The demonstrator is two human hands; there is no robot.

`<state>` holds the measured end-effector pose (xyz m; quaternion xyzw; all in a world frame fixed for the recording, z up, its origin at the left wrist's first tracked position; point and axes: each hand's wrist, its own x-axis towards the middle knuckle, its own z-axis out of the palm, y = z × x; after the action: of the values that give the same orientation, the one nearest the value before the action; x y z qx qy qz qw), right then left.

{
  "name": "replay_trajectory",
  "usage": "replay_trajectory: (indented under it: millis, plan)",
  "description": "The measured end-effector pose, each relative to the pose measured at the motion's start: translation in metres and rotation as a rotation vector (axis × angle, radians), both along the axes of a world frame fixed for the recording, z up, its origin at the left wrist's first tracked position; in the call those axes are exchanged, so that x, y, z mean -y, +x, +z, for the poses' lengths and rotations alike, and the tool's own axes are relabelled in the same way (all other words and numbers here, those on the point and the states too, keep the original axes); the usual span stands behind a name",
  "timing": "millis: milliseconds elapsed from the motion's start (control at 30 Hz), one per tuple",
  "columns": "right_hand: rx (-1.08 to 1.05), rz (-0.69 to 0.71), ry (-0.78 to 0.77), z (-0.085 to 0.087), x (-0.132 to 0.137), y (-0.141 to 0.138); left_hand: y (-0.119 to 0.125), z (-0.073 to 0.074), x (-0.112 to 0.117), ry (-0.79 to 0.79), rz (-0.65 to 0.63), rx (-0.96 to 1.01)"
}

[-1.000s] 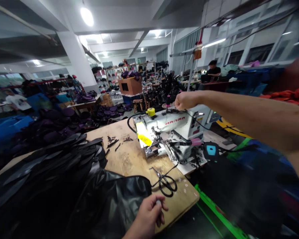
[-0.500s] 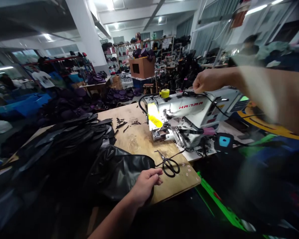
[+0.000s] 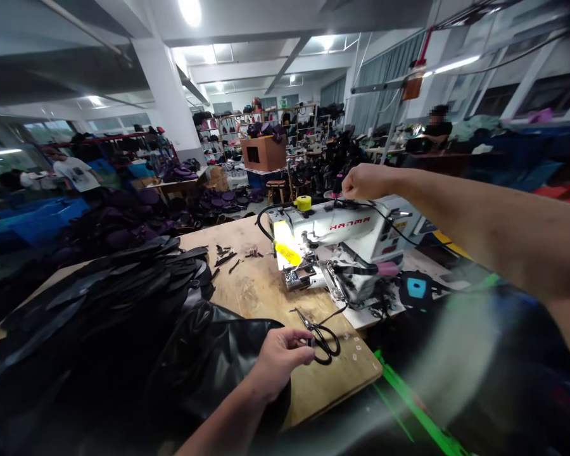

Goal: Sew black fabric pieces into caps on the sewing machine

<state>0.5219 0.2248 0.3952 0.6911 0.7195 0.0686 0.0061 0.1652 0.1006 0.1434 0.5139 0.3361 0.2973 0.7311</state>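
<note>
The head camera looks down at a wooden table in a big work room.

The left hand is low in the picture, at the near edge of the table. Its fingers are bent and close together. The tips touch the handle of the black scissors. I cannot tell if the hand has a real hold on them. The scissors lie flat on the wood near the table's corner, with the blades pointing away toward the sewing machine. The heel of the hand rests on a shiny black sheet that lies just beside the scissors.

The right hand reaches out far, above the top of the sewing machine. It is closed up, with the fingers pressed together. What it pinches is too small to see. A black wire runs along the machine just under it.

The sewing machine is white with red letters on it. It stands on the far side of the table, well apart from the left hand. A yellow roll sits on top of it.

A big pile of black pieces fills the left side of the table. Small dark scraps lie on the wood behind it.

Far back stands a brown box. A person sits at another table.
</note>
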Motion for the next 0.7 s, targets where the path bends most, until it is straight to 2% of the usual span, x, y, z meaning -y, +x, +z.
replay_trajectory:
  millis: [67, 133, 233, 300, 400, 500, 600, 700]
  plan:
    - [-0.032, -0.064, 0.015, -0.002, -0.004, 0.005, 0.0, 0.001, -0.001, 0.018, 0.042, 0.032]
    - [-0.104, -0.107, -0.059, -0.003, -0.004, 0.012, -0.003, 0.003, -0.002, 0.04, 0.094, 0.063]
    - [-0.113, -0.022, -0.146, -0.002, -0.003, 0.012, -0.006, 0.008, -0.002, 0.058, 0.125, 0.08]
    - [-0.059, 0.021, -0.095, -0.002, -0.004, 0.007, -0.005, 0.013, -0.002, 0.057, 0.12, 0.101]
    - [-0.029, -0.068, -0.008, -0.002, -0.008, 0.004, -0.003, 0.021, -0.001, 0.067, 0.109, 0.141]
    - [-0.079, -0.141, -0.059, -0.003, -0.005, 0.008, -0.004, 0.026, -0.001, 0.117, 0.106, 0.153]
    - [-0.041, -0.074, -0.109, -0.001, 0.001, 0.004, -0.004, 0.027, -0.002, 0.127, 0.103, 0.136]
    - [0.088, 0.011, -0.036, -0.002, -0.002, -0.003, 0.004, 0.029, -0.004, 0.117, 0.074, 0.138]
